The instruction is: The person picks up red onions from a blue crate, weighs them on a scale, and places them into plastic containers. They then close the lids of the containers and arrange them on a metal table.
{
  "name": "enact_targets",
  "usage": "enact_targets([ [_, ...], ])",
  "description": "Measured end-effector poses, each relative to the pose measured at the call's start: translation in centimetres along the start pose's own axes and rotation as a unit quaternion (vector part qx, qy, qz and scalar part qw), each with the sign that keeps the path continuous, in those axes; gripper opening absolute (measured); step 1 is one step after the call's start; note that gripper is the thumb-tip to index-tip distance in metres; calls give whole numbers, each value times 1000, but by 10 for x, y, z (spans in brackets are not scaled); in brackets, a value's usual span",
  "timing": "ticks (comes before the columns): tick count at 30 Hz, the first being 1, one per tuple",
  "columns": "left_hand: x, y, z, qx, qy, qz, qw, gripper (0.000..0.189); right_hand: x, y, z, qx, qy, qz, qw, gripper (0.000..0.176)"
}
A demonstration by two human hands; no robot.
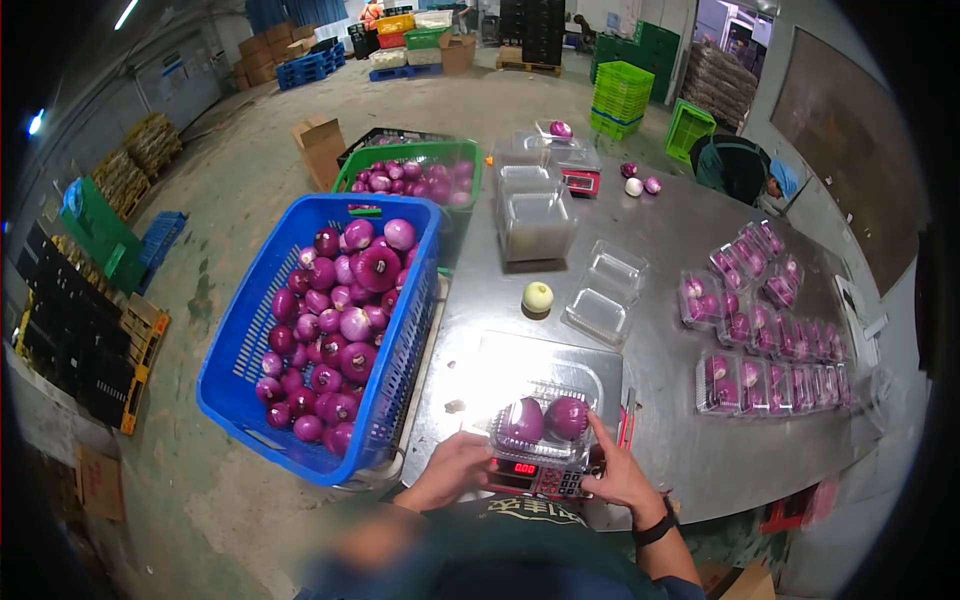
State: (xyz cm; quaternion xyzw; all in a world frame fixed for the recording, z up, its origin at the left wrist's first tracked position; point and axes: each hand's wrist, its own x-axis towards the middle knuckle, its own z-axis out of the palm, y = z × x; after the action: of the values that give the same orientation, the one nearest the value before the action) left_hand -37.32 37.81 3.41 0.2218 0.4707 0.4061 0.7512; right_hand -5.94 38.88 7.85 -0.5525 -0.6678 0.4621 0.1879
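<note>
A clear plastic clamshell tray [545, 428] holding two round purple onions [566, 417] is touched, just ahead, by the forefinger of the open right hand [622, 478]. The left hand [455, 470] is rested beside the tray; its grip cannot be told.

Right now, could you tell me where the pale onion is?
The pale onion is mid-frame in the head view, left on the steel table, between the blue crate and an open clamshell.

Concrete floor [250, 180], steel table [660, 430], stacked green crates [620, 95]
</note>
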Motion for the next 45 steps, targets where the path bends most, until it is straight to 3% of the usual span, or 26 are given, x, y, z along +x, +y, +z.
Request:
enact_targets([
  [3, 17, -4, -1, 75, 41, 1, 996, 10, 5, 34, 31, 205, 102, 64, 971, 93],
  [4, 23, -2, -1, 83, 45, 7, 995, 10, 3, 28, 38, 319, 137, 90, 934, 79],
  [9, 42, -2, 5, 72, 3, 25, 997, 11, 2, 59, 46, 358, 145, 96, 917, 58],
  [13, 56, -1, 20, 99, -3, 38, 994, 30, -13, 58, 33, 415, 150, 104, 891, 51],
  [14, 67, -5, 17, 124, -15, 34, 992, 34, -15, 69, 33, 410, 166, 77, 894, 56],
  [20, 90, -9, 66, 164, -75, -18, 983, 48, -42, 68, 4, 359, 228, 188, 885, 70],
  [24, 94, -8, 102, 229, -135, -25, 964, 50, -34, 92, 2, 521, 216, 122, 817, 71],
  [27, 84, 1, 115, 239, -151, -13, 959, 46, -28, 132, 1, 625, 239, 142, 730, 63],
  [28, 79, 7, 114, 246, -150, -3, 958, 45, -26, 141, -7, 671, 201, 125, 703, 54],
  [30, 71, 18, 102, 268, -147, 21, 952, 39, -9, 144, -21, 662, 307, 131, 671, 55],
  [31, 63, 26, 95, 259, -134, 31, 956, 37, -2, 141, -29, 654, 359, 135, 652, 55],
  [33, 42, 44, 83, 239, -107, 49, 964, 35, 21, 194, -41, 579, 427, 177, 671, 61],
  [35, 19, 63, 75, 235, -64, 97, 965, 31, 24, 185, -60, 433, 471, 253, 726, 70],
  [37, 3, 69, 54, 235, -20, 174, 956, 29, 30, 208, -62, 140, 564, 236, 779, 78],
  [39, -17, 79, 42, 239, 60, 204, 947, 27, 34, 224, -62, -55, 580, 208, 786, 86],
  [41, -28, 83, 19, 223, 113, 238, 939, 28, 31, 197, -71, -137, 557, 187, 798, 94],
  [45, -50, 96, -14, 247, 203, 322, 891, 23, 51, 137, -89, -299, 408, 183, 843, 91],
])
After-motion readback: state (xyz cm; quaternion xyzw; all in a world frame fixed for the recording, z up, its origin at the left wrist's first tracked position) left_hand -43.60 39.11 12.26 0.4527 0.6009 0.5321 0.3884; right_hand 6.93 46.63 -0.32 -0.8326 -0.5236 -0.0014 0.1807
